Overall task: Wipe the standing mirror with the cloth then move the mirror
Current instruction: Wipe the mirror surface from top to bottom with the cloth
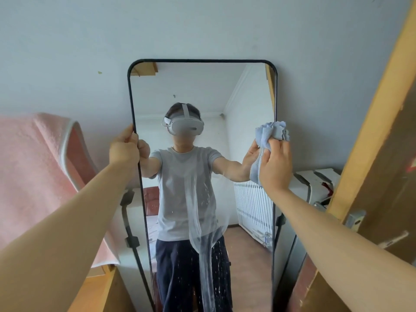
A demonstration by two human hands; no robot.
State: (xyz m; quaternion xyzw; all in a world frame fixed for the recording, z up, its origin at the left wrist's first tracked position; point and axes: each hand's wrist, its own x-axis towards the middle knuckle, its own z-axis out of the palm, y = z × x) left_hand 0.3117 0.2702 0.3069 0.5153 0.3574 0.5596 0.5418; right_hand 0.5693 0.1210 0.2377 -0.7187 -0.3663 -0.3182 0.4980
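The tall mirror (202, 91), smooth glass in a thin black frame with rounded corners, stands against a pale matte wall (202, 28). The left hand (123, 147) grips the frame's left edge, fingers curled round it. The right hand (275, 163) clutches a crumpled, soft blue cloth (269, 134) against the glass at the right edge. A milky wet smear (198, 212) runs down the middle. A fluffy pink towel (27, 167) with grey trim hangs at left.

Home room, draped pink blanket (29, 167), wooden door (382, 154), white radiator (252, 206)
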